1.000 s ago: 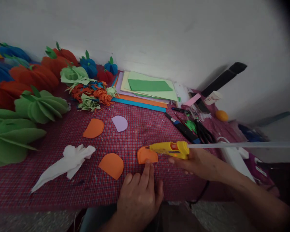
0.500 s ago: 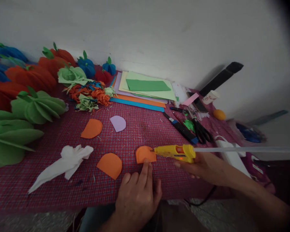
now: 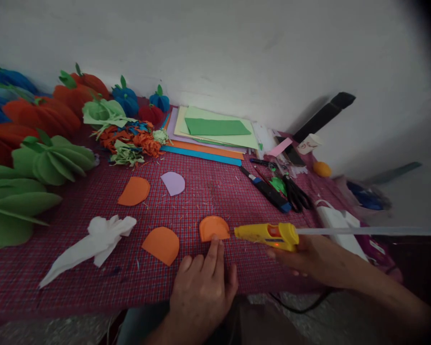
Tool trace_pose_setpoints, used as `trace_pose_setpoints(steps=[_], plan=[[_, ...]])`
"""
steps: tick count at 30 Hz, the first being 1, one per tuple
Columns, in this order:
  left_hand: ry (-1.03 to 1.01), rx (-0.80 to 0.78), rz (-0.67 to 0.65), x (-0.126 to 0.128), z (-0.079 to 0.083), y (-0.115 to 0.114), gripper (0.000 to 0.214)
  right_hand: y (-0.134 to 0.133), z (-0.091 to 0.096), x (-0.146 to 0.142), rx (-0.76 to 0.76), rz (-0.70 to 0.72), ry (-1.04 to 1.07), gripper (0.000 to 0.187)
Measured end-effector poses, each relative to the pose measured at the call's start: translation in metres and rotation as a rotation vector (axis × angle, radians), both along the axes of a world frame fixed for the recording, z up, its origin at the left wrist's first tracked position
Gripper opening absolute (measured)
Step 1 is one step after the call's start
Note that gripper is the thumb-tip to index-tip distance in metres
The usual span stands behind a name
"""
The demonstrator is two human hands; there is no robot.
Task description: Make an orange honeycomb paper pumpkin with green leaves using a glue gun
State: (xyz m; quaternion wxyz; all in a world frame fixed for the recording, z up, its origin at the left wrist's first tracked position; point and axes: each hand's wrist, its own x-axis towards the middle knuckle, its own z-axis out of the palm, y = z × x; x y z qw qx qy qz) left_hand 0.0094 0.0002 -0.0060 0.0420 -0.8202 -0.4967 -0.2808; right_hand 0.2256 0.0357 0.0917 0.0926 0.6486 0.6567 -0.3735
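Note:
My right hand (image 3: 309, 258) grips a yellow glue gun (image 3: 267, 235) with a long clear glue stick (image 3: 362, 231) sticking out behind. Its nozzle sits at the right edge of a small orange paper half-disc (image 3: 212, 226) on the red checked tablecloth (image 3: 208, 191). My left hand (image 3: 203, 292) rests palm down on the cloth, and its index fingertip presses the near edge of that half-disc. Another orange half-disc (image 3: 162, 244) lies just left of it.
A crumpled white tissue (image 3: 93, 242), an orange piece (image 3: 134, 190) and a lilac piece (image 3: 174, 182) lie farther back. Paper pumpkins (image 3: 50, 158) line the left side. Stacked coloured sheets (image 3: 215, 132), a blue-black cutter (image 3: 267, 190) and scissors (image 3: 296, 194) sit by the wall.
The glue gun has slid to the right, its nozzle drawn from over the orange half-disc to its right edge. My left finger has stayed on the piece.

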Motion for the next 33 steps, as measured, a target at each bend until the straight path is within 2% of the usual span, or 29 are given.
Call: trace_pose_setpoints(steps=[10, 16, 21, 28, 33], plan=[[-0.010, 0.000, 0.003, 0.000, 0.000, 0.000, 0.032, 0.012, 0.002, -0.012, 0.009, -0.022, 0.106, 0.039], [-0.016, -0.011, -0.006, 0.000, -0.002, 0.000, 0.033, 0.022, -0.004, -0.017, 0.083, 0.042, 0.173, 0.035], [-0.021, -0.010, -0.001, 0.000, -0.002, -0.001, 0.033, 0.028, -0.003, -0.024, 0.096, 0.059, 0.149, 0.034], [-0.032, 0.008, -0.005, 0.000, 0.000, -0.001, 0.032, 0.020, -0.001, -0.017, 0.128, 0.061, 0.102, 0.033], [-0.002, 0.005, -0.002, 0.000, 0.000, 0.000, 0.033, 0.011, 0.006, -0.013, 0.040, 0.044, 0.059, 0.037]])
